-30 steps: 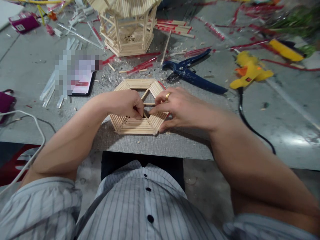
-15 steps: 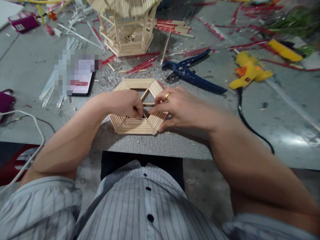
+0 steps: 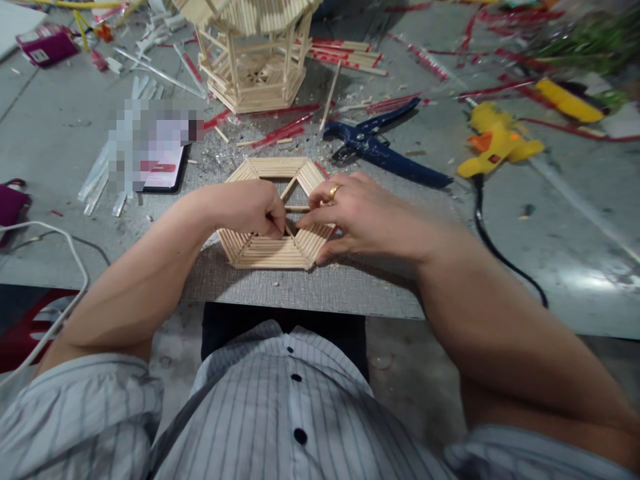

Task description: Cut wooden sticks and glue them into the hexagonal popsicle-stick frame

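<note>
A flat hexagonal frame [image 3: 273,257] of pale wooden sticks lies near the table's front edge. Thin sticks [image 3: 299,209] cross its open middle as spokes. My left hand [image 3: 253,207] reaches over the frame's left side, its fingers curled closed at the centre beside a slanting spoke. Its fingertips are turned down, so what they pinch is hidden. With a ring on one finger, my right hand [image 3: 363,217] grips the frame's right side, thumb on the outer edge and fingertips at the inner edge.
Behind the frame stands a small stick-built pavilion [image 3: 257,73]. Blue cutting pliers [image 3: 383,147] and a corded yellow glue gun [image 3: 497,137] lie to the right. At left are a phone [image 3: 165,167], glue sticks [image 3: 95,180] and a white cable [image 3: 75,253]. Red wrappers [image 3: 285,130] litter the table.
</note>
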`<state>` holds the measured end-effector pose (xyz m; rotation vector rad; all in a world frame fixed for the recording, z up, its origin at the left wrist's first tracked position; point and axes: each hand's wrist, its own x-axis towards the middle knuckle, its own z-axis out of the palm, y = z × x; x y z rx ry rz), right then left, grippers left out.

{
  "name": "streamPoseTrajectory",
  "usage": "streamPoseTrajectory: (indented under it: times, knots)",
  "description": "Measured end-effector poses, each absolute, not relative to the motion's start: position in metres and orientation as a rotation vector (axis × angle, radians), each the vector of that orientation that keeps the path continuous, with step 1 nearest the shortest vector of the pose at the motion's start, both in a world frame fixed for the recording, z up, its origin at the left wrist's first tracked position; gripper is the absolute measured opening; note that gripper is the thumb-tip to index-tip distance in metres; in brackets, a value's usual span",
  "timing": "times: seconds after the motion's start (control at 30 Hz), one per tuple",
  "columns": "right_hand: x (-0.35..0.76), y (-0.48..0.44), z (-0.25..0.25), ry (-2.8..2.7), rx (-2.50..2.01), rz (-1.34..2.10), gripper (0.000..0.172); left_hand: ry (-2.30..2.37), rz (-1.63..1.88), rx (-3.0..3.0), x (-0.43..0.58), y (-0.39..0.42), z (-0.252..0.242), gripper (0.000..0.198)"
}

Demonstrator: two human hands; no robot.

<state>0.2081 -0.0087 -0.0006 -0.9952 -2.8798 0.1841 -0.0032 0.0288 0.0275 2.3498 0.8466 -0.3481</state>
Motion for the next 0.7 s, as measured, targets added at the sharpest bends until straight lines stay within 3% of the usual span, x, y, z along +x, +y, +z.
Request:
streamPoseTrajectory:
  times: [0.7]
  knots:
    - [0.2075,-0.0089,0.0003,-2.886,-1.029,0.178,0.045,0.844,-0.348,2.387,-0.0019,0.0298,0.0261,0.02]
